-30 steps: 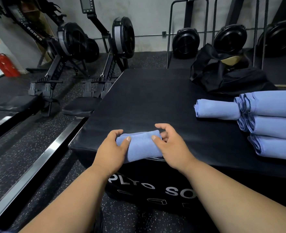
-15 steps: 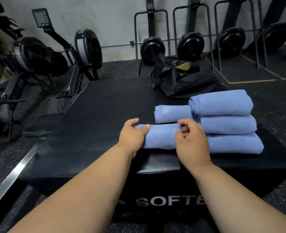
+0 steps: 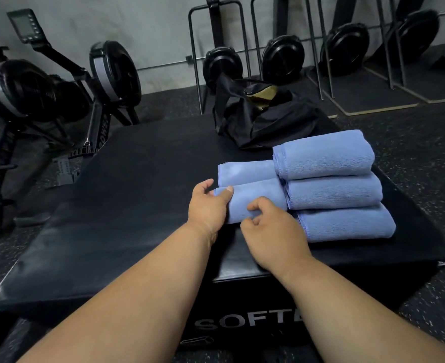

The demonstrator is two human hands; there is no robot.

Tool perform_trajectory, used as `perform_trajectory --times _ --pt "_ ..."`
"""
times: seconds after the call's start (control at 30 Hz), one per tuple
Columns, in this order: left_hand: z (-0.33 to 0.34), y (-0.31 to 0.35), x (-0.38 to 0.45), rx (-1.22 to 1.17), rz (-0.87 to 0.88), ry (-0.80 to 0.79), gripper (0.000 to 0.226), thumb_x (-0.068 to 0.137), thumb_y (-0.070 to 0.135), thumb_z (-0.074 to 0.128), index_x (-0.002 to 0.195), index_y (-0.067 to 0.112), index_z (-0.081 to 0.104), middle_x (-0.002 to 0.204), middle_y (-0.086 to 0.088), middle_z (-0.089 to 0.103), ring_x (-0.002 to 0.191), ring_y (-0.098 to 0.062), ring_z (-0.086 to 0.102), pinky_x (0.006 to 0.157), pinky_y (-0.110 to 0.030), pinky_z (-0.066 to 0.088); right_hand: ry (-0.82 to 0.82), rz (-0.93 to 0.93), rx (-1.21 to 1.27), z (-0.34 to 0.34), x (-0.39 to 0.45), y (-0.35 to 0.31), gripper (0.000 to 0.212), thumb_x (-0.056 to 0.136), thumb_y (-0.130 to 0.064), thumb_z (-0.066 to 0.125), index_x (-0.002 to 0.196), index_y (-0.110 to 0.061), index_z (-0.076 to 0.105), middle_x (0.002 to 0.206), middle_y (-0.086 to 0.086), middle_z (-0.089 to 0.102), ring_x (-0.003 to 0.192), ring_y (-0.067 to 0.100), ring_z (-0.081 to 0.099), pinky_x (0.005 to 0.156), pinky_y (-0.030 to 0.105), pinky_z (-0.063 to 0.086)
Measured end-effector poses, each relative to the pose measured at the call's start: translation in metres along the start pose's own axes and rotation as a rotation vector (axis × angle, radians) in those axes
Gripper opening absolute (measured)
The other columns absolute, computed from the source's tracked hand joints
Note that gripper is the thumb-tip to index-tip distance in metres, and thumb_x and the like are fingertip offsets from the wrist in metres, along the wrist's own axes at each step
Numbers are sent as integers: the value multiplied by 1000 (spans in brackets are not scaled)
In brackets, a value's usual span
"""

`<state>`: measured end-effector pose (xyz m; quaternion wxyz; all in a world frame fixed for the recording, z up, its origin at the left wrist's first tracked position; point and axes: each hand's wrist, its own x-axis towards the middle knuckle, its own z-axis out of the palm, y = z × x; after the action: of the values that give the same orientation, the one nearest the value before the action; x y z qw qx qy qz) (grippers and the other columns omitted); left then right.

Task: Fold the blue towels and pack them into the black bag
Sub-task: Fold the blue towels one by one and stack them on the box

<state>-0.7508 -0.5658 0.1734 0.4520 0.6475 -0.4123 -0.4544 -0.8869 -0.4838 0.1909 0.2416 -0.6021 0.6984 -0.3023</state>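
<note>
On the black plyo box [image 3: 127, 218], the left hand [image 3: 208, 205] grips the end of a folded blue towel [image 3: 258, 197], thumb on top, while the right hand [image 3: 271, 231], fingers curled, pinches its near edge. Three larger folded towels [image 3: 331, 187] lie against that towel's right end, another small one [image 3: 245, 171] just behind it. The black bag [image 3: 263, 119] sits at the box's far edge.

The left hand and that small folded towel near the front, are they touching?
Touching. In the head view the left hand holds the end of the small folded towel, its thumb lying across the blue cloth with no gap showing.

The box top [image 3: 127, 195] lies bare left of the towels [image 3: 328, 184]. The towels block the right side; the bag [image 3: 268, 121] blocks the far edge.
</note>
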Motion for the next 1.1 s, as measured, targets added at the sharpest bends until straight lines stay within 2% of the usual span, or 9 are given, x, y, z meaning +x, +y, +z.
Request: perform_trajectory --times 0.2,0.37,0.47,0.53,0.63,0.73,0.9,1.0,1.1 --pt "1 2 -1 64 69 -28 65 97 34 73 154 24 41 110 18 56 99 1 59 86 -20 45 16 -43 11 5 -3 1 43 91 -30 60 133 -27 57 107 -3 75 110 26 65 90 36 50" --pt "-19 5 -5 36 70 -6 77 90 49 78 153 23 41 128 4 62 108 -8 63 88 -24 48 2 -88 -53 6 -10 -4 47 92 -34 60 138 -27 57 117 -3 72 118 22 62 96 35 49" --pt "-52 -1 -16 40 73 9 80 81 59 77 147 24 50 124 10 66 112 -9 66 102 -33 53 -50 -140 -7 11 -16 -11 37 94 -35 59 131 -31 62 110 -9 70 109 15 63 91 31 48" --pt "-83 -9 -29 30 62 10 61 92 50 75 141 21 55 122 9 68 111 -12 68 104 -36 54 -139 -168 27 18 -24 -18 34 95 -37 59 129 -34 62 97 -13 69 100 11 63 90 31 50" --pt "-140 -28 -52 22 25 41 44 99 38 71 136 21 58 124 -1 70 107 -13 73 96 -31 56 -248 -208 38 34 -35 -33 33 96 -40 59 128 -38 60 85 -13 68 92 9 63 86 32 51" --pt "-205 -53 -76 -9 -30 133 38 101 34 70 134 20 59 125 -8 70 108 -17 73 92 -30 56 -324 -253 42 56 -48 -56 31 97 -43 58 127 -39 59 87 -13 68 91 8 63 84 34 53" --pt "-319 -86 -131 -54 -93 297 40 101 31 70 136 19 58 122 -7 71 110 -20 71 89 -32 54 -487 -342 86 107 -87 -107 27 98 -44 57 125 -42 59 88 -14 69 89 4 62 85 33 53" --pt "-393 -106 -170 -45 -130 426 52 89 32 80 134 15 60 101 1 70 84 -11 67 77 -29 51 -610 -412 123 145 -120 -140 23 98 -41 59 121 -43 60 89 -14 71 78 2 64 74 27 49" --pt "-465 -131 -219 106 -217 617 29 97 16 75 123 17 62 104 -4 70 75 -10 59 71 -27 48 -729 -432 151 189 -157 -171 18 98 -39 63 116 -43 63 86 -13 72 70 3 65 71 26 47"
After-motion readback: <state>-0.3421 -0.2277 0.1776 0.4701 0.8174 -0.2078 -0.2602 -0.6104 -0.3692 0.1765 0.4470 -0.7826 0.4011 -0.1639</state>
